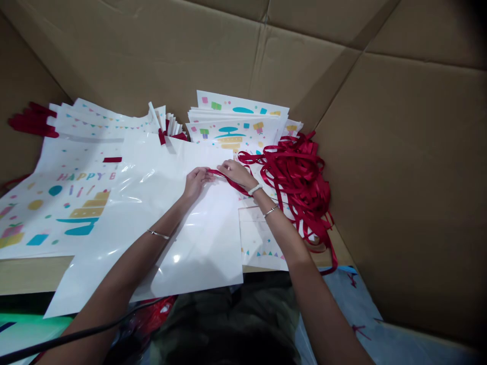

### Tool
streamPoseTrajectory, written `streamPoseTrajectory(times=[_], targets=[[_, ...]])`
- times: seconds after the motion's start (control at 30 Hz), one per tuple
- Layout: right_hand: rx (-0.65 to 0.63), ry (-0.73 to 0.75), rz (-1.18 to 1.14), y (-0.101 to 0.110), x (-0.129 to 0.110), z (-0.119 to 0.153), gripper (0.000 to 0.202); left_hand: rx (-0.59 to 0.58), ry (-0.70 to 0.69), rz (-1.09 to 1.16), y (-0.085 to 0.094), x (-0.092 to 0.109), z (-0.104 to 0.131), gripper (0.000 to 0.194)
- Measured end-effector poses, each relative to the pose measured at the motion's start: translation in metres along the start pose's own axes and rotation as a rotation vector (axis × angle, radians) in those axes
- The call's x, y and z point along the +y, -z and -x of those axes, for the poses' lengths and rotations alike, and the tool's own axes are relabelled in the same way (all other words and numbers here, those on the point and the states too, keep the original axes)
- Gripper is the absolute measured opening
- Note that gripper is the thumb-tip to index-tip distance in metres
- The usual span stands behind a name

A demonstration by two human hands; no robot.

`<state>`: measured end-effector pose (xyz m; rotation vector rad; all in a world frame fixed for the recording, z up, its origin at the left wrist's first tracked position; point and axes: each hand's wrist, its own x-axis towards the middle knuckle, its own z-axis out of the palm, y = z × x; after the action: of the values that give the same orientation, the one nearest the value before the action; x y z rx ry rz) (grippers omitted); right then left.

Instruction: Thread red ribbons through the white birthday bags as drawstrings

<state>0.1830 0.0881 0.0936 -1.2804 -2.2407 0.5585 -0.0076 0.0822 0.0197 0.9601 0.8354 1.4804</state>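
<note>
My left hand (197,181) pinches the end of a red ribbon (236,186) over the upper right part of a glossy white sheet (205,228). Just to its right is my right hand (236,173), its fingers bent close to the same ribbon, which runs beneath the palm toward the wrist; what its fingertips hold is hidden. A large tangled heap of red ribbon (300,177) lies to the right. Printed birthday sheets (49,203) with a cake design lie under the white sheet at the left.
Folded printed pieces (238,126) stand against the cardboard wall (213,50). Dark red strips (34,121) lie at the far left. A black cable (95,329) crosses the lower left. Bluish plastic packaging (342,299) is below the table's right edge.
</note>
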Motion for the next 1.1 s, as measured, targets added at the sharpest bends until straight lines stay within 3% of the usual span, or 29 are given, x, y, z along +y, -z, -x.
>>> streamPoseTrajectory(times=[0.13, 0.27, 0.63, 1.1], targets=[[-0.038, -0.128, -0.424, -0.006, 0.024, 0.015, 0.027, -0.01, -0.026, -0.011, 0.002, -0.003, -0.001, 0.04], [-0.057, -0.145, -0.661, -0.013, 0.027, 0.019, 0.019, -0.033, -0.028, -0.033, 0.004, -0.004, 0.0, 0.043], [-0.023, -0.188, -0.742, -0.02, -0.004, 0.011, 0.031, -0.091, -0.056, -0.146, 0.007, -0.003, 0.005, 0.058], [-0.012, -0.239, -0.721, -0.022, -0.012, 0.01, 0.028, -0.058, -0.045, -0.258, 0.002, 0.003, 0.007, 0.058]])
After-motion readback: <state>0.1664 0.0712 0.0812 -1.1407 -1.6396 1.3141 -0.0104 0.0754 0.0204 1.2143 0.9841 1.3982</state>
